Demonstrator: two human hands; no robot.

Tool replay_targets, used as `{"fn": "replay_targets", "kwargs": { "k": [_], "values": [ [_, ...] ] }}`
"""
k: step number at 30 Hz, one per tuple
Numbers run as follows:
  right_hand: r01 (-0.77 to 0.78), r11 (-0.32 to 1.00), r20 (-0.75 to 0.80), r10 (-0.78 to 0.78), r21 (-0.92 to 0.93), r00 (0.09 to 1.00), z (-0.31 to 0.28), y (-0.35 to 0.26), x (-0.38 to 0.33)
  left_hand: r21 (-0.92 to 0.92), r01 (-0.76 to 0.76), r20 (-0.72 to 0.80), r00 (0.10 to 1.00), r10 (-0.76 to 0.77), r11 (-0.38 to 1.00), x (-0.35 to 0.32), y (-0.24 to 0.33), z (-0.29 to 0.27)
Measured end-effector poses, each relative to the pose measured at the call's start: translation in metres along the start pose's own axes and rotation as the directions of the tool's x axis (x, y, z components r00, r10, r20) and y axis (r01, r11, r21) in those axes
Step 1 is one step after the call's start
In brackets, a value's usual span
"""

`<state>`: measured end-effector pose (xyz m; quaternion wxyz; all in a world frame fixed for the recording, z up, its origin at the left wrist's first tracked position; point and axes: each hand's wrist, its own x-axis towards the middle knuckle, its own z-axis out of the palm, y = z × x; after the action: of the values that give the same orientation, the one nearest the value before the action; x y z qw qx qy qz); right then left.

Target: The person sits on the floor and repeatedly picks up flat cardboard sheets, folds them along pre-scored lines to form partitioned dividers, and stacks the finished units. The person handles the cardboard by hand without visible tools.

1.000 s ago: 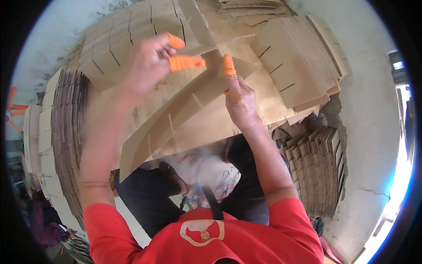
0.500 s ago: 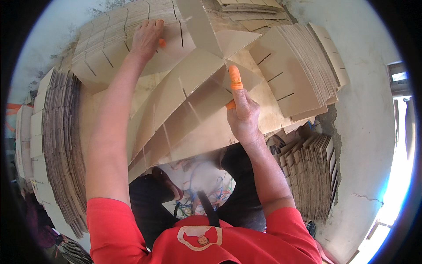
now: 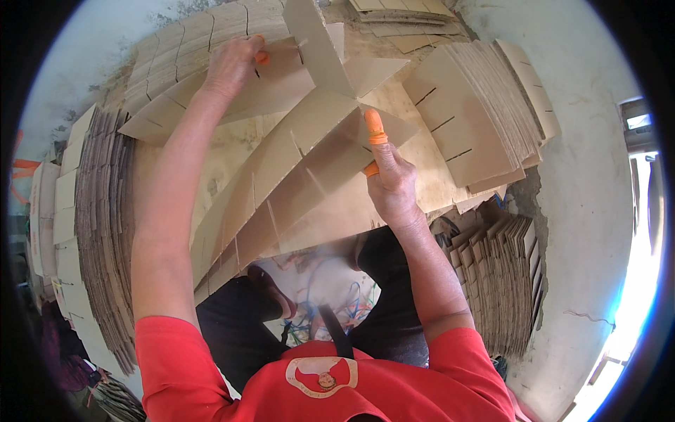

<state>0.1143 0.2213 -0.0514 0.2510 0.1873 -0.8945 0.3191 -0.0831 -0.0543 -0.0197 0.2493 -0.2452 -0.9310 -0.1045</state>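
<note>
My left hand (image 3: 233, 65) pinches the upper edge of a slotted cardboard sheet (image 3: 280, 83) in front of the far left stack. This sheet's right end meets an upright cardboard strip (image 3: 316, 46). Closer to me, two long slotted cardboard dividers (image 3: 274, 156) stand on edge, side by side and slanting, joined to the cross strip at their far ends. My right hand (image 3: 392, 179) grips the divider assembly near that joint, its thumb pointing up in an orange finger cover (image 3: 374, 125). Its other fingers are mostly hidden behind the cardboard.
A wooden board (image 3: 323, 211) lies under the dividers. Slotted cardboard stacks stand at the far left (image 3: 190, 49), right (image 3: 464, 105), left (image 3: 105, 232) and lower right (image 3: 499, 281). A wall (image 3: 583, 211) rises on the right. Coloured strands (image 3: 330, 288) lie between my legs.
My left hand has drawn the slotted sheet off the far left stack and slightly toward me. The dividers' near ends have shifted a little left; my right hand has barely moved.
</note>
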Motion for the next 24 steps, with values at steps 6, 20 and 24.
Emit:
{"fn": "replay_targets", "kwargs": {
  "k": [6, 20, 24],
  "values": [
    [-0.046, 0.999, 0.047, 0.047, -0.006, 0.998, -0.004, 0.000, 0.000, 0.013, -0.082, -0.069, 0.994, 0.083, 0.997, -0.004, 0.023, -0.016],
    [0.000, 1.000, 0.045, 0.000, 0.000, 0.999, -0.016, -0.010, -0.002, 0.114, -0.171, -0.192, 0.963, 0.191, 0.979, -0.011, 0.031, -0.033],
    [-0.037, 0.999, 0.102, 0.037, -0.008, 0.994, -0.023, -0.013, -0.002, 0.046, -0.188, -0.164, 0.967, 0.193, 0.981, -0.016, 0.045, -0.044]
  ]
}}
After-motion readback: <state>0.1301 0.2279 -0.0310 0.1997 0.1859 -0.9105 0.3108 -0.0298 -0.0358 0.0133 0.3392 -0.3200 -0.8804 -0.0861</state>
